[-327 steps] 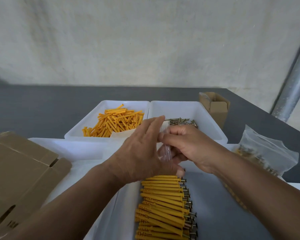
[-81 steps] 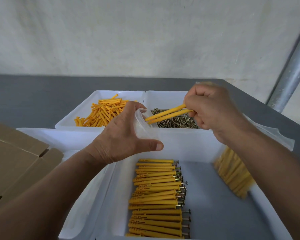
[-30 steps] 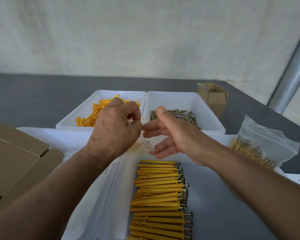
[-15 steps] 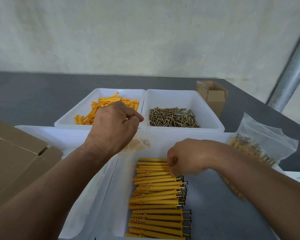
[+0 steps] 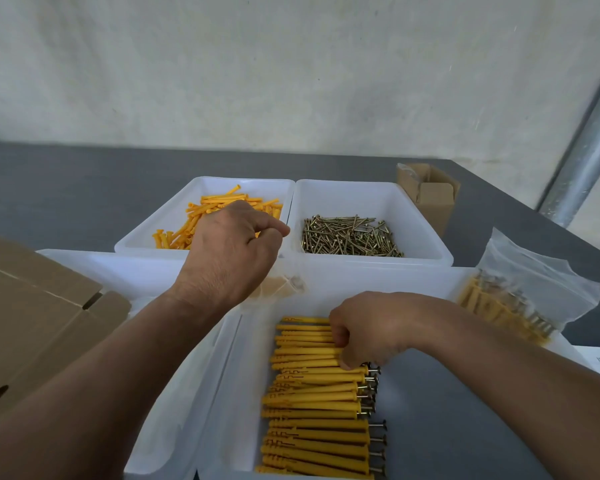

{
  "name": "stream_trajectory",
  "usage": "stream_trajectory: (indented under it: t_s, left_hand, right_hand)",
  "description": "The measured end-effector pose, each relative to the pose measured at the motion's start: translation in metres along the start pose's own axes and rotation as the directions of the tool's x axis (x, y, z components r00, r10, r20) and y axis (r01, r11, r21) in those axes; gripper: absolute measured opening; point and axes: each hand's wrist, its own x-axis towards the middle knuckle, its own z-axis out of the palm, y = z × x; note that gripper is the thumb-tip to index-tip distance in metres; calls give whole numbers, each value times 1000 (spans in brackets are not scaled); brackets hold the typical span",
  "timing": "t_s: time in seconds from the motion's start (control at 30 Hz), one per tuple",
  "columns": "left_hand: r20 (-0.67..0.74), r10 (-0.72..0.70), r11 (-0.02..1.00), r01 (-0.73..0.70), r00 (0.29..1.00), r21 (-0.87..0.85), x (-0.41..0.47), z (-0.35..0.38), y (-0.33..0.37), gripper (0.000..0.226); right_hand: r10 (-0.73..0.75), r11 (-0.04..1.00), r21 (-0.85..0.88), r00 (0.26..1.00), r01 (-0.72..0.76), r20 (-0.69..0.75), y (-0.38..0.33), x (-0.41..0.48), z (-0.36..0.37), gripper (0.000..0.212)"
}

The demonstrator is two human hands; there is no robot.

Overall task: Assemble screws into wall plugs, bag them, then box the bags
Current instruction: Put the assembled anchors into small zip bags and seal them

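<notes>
A row of yellow wall plugs with screws in them (image 5: 316, 403) lies in the near white tray (image 5: 236, 393). My right hand (image 5: 368, 329) rests on the far end of that row, fingers curled around a few assembled plugs. My left hand (image 5: 231, 252) is raised above the tray's far edge, pinching the top of a small clear bag (image 5: 281, 284) that hangs below it with some plugs inside. Loose yellow plugs (image 5: 201, 220) fill the far left tray, loose screws (image 5: 350, 235) the far right tray.
A filled clear bag of assembled plugs (image 5: 520, 299) lies at the right. A small open cardboard box (image 5: 430, 195) stands behind the screw tray. A large flattened cardboard box (image 5: 32, 313) lies at the left. A metal pole (image 5: 582, 150) rises at the far right.
My right hand has dropped from the bag to the row of assembled plugs and closed its fingers on some. My left hand keeps holding the bag in about the same place.
</notes>
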Motion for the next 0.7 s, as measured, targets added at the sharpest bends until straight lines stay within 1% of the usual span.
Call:
stream_trajectory:
  t_s: [0.27,0.5,0.6,0.7]
  left_hand:
    - [-12,6,1000,-6,1000,-16,0,0,-1,31]
    - [-19,2,1000,-3,1000,-23,0,0,-1,32]
    - [-16,-2,999,2,1000,-34,0,-1,-1,32]
    - [-18,-9,999,8,1000,-44,0,-1,-1,32]
  right_hand:
    - [15,997,72,1000,-15,0,4,3,1,35]
    - [36,996,87,999,-36,9,2,5,2,33]
    - [17,998,64,1000,-17,2,0,3,1,32]
    - [1,1000,-25,1000,-2,-22,-1,0,-1,34]
